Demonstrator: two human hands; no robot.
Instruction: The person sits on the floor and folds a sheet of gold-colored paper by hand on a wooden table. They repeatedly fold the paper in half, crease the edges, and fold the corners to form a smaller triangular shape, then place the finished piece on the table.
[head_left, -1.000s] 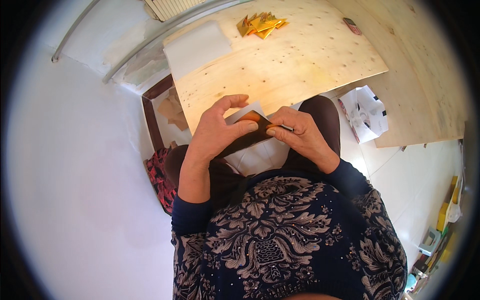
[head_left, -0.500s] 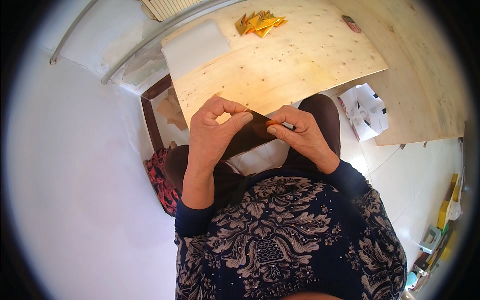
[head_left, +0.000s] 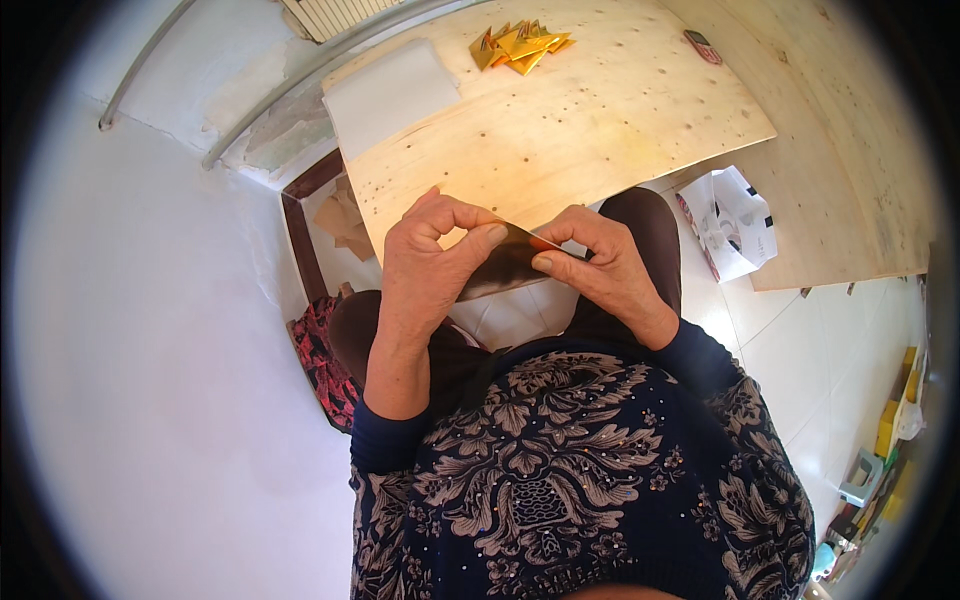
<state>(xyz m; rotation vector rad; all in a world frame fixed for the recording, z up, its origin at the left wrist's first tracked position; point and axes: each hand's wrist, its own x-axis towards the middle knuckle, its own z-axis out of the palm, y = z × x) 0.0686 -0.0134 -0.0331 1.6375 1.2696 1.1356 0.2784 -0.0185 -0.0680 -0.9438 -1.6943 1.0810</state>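
Observation:
Between my hands, above my lap and just short of the table's near edge, a sheet of shiny foil paper (head_left: 508, 262) is stretched. Its surface looks dark brown, with an orange glint by the right thumb. My left hand (head_left: 435, 250) pinches the upper left part of its top edge between thumb and forefinger. My right hand (head_left: 603, 265) pinches the right end of the same edge, thumb on the near side. The fingers cover both ends of the edge. On the far side of the table lies a small pile of folded gold foil pieces (head_left: 522, 45).
The plywood table (head_left: 560, 130) carries a pale grey sheet (head_left: 390, 95) at its far left and a small red and grey phone (head_left: 703, 47) at its far right. A white paper bag (head_left: 735, 225) stands on the floor to the right. A red and black patterned cloth (head_left: 322, 360) lies beside my left leg.
The foil sheet has tilted slightly, and its face catches more light now. Both hands stay nearly in place, still pinching its top edge.

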